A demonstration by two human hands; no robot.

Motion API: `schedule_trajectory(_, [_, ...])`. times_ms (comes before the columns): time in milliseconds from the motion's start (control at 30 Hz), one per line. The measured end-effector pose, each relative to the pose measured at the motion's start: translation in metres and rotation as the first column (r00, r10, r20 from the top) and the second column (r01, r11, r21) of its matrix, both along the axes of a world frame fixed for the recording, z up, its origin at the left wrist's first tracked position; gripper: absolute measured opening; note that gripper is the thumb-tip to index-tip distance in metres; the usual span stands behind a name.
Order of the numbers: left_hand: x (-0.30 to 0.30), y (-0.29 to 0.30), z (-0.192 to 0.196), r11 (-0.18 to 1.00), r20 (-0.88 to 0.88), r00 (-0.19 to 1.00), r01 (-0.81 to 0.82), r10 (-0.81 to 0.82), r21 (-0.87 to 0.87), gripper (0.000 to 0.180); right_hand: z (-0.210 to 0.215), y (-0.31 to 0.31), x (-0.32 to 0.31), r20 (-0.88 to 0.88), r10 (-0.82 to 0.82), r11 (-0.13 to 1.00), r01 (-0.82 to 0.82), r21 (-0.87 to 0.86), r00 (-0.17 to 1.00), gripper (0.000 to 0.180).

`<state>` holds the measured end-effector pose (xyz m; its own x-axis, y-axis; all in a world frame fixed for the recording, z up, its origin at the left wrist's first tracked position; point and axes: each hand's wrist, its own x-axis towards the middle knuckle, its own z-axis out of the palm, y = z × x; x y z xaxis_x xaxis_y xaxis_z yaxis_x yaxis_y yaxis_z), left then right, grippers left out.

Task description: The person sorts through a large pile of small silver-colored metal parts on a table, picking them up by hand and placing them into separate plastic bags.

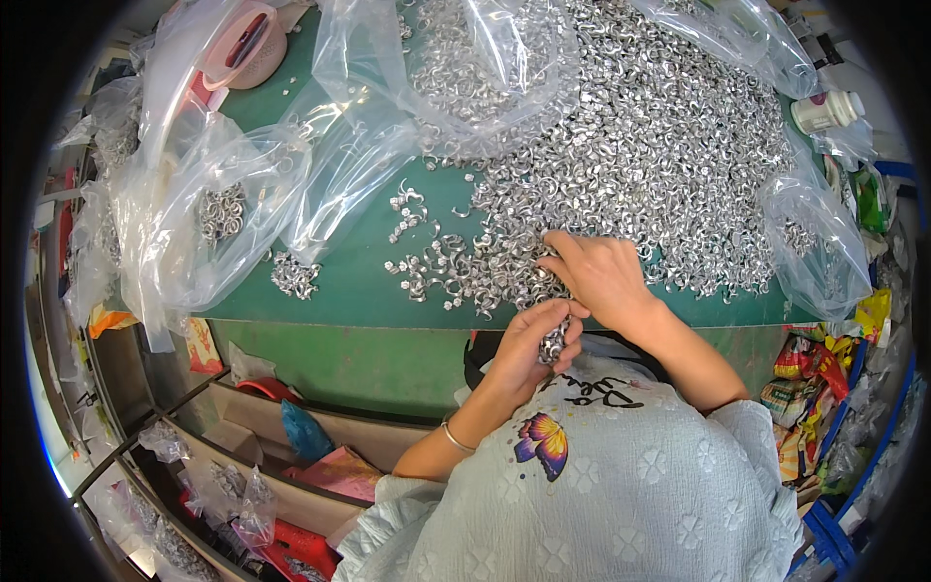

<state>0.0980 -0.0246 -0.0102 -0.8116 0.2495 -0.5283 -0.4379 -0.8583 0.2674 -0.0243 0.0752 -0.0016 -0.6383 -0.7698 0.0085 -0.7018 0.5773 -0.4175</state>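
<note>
A broad heap of small, curved silver metal pieces (669, 165) covers much of the green tabletop (359, 281). My left hand (524, 351), a bangle (458, 436) on its wrist, is closed around a small clutch of metal pieces (553, 341) just off the table's near edge. Reaching over the near side of the heap, my right hand (603, 279) has its thumb and forefinger apart among the pieces. Its other fingers are mostly hidden. Left of the hands, some pieces lie scattered (417, 272) away from the main heap.
Clear plastic bags (359, 116) lie over the table's left and far parts, one holding similar rings (223, 213). A small separate pile (294, 275) sits beside it. A pink basket (254, 58) stands far left, a white bottle (827, 112) far right. Cardboard boxes (281, 417) are below left.
</note>
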Motion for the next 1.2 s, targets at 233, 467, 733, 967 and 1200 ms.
schedule_trajectory(233, [0.001,0.0,0.002,1.0,0.007,1.0,-0.002,0.002,-0.003,0.026,0.0,0.01,-0.021,0.525,-0.077,0.761,0.39,-0.518,0.847,0.015])
schedule_trajectory(467, [-0.001,-0.001,0.002,0.996,-0.002,0.997,0.083,-0.083,-0.018,0.032,0.005,0.025,-0.024,0.802,0.574,0.62,0.728,-0.293,-0.166,0.045])
schedule_trajectory(733, [-0.004,0.004,0.011,0.988,0.286,0.951,0.087,-0.12,0.124,0.036,0.047,0.03,-0.001,0.72,0.576,0.817,-0.294,-0.495,0.387,0.017])
schedule_trajectory(967, [0.004,0.006,-0.018,0.976,0.088,0.977,0.181,-0.192,0.12,0.029,0.046,0.044,-0.015,0.672,0.705,0.706,-0.32,-0.632,0.226,0.017])
schedule_trajectory(1200, [0.008,0.005,-0.011,0.976,-0.083,0.982,0.18,-0.171,0.119,0.04,0.028,0.04,-0.01,0.723,0.092,0.863,0.308,-0.401,0.685,0.011])
